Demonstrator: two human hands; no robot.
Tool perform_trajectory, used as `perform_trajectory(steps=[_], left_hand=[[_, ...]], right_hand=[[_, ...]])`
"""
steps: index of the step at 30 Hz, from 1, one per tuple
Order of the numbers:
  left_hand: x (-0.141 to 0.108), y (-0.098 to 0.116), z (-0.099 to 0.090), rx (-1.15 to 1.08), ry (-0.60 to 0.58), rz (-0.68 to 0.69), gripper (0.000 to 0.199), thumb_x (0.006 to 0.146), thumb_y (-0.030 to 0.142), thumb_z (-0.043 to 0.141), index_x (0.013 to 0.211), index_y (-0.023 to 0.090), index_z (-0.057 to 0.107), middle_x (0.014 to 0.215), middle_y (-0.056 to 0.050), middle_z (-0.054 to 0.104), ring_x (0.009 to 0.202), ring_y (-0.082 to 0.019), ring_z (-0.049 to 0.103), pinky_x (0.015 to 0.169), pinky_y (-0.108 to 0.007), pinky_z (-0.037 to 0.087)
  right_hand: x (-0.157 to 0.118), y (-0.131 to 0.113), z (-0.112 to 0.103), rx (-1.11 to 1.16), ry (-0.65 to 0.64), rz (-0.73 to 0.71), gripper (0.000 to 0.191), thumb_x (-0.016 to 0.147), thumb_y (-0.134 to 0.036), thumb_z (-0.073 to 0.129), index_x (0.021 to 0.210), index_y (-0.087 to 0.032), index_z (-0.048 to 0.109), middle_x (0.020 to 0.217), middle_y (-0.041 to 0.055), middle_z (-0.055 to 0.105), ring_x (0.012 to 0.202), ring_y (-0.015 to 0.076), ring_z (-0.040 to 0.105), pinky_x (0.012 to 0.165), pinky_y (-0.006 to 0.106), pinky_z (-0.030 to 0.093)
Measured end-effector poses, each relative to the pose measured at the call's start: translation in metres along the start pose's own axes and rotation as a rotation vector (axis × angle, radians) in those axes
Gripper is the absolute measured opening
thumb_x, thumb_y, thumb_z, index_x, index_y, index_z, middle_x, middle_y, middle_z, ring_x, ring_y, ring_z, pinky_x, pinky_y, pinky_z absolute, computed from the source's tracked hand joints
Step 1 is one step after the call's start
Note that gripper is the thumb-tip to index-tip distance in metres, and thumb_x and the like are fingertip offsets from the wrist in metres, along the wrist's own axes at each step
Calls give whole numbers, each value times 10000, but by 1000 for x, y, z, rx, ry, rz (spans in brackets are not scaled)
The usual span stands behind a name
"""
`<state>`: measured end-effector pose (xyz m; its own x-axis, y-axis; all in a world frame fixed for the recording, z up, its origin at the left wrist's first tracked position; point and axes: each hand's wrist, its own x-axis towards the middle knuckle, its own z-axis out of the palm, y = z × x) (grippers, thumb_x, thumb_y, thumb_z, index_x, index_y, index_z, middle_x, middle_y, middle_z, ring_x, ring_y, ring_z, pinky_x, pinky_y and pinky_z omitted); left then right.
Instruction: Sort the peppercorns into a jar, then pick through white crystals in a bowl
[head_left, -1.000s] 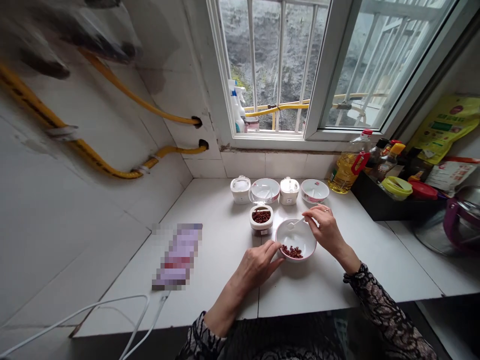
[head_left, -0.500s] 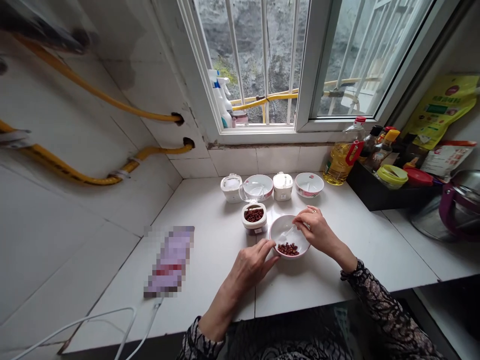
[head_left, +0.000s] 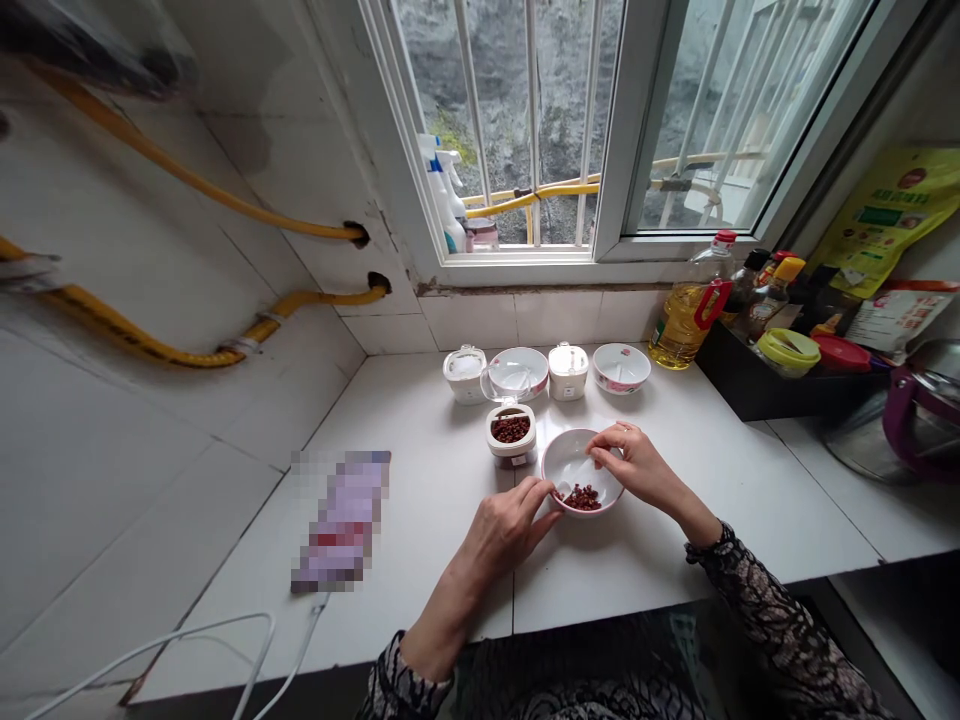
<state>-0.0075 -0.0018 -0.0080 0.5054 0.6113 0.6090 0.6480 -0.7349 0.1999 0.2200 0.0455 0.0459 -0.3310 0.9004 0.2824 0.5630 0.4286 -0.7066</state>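
Observation:
A white bowl with a pink rim [head_left: 556, 455] sits on the counter before me. In its bottom lies a small heap of dark red peppercorns [head_left: 583, 498]. My left hand [head_left: 501, 525] pinches the bowl's left rim between thumb and fingers. Over the right side of the bowl, my right hand [head_left: 634, 462] is closed on the handle of a small pale spoon [head_left: 565, 489]; the spoon's tip is down at the left edge of the peppercorns. Just behind and left stands a spice jar [head_left: 513, 455] with its lid up, full of the same peppercorns.
Behind the jar are two lidded white jars [head_left: 465, 376] [head_left: 568, 374] and two patterned bowls [head_left: 519, 373] [head_left: 621, 370]. An oil bottle [head_left: 682, 315] and a black condiment box [head_left: 742, 385] stand at the right, near a kettle [head_left: 885, 440]. A blurred purple object [head_left: 345, 525] with a cable lies left.
My right hand has dropped slightly, and the spoon's tip has swung left and down to the peppercorns. Some peppercorns have shifted. My left hand keeps its hold on the rim.

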Motion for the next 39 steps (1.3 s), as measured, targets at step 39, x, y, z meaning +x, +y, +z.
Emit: perform_trajectory(steps=[39], left_hand=[[2, 1, 2, 53, 24, 23, 196, 1042, 333, 369, 1049, 176, 487, 825, -24, 658, 639, -149, 668, 463, -228, 446]], right_hand=[[48, -51, 9, -345, 443, -605, 159, 961, -165, 512, 908, -232, 647, 803, 2, 744, 911, 197, 680, 1144, 508, 279]])
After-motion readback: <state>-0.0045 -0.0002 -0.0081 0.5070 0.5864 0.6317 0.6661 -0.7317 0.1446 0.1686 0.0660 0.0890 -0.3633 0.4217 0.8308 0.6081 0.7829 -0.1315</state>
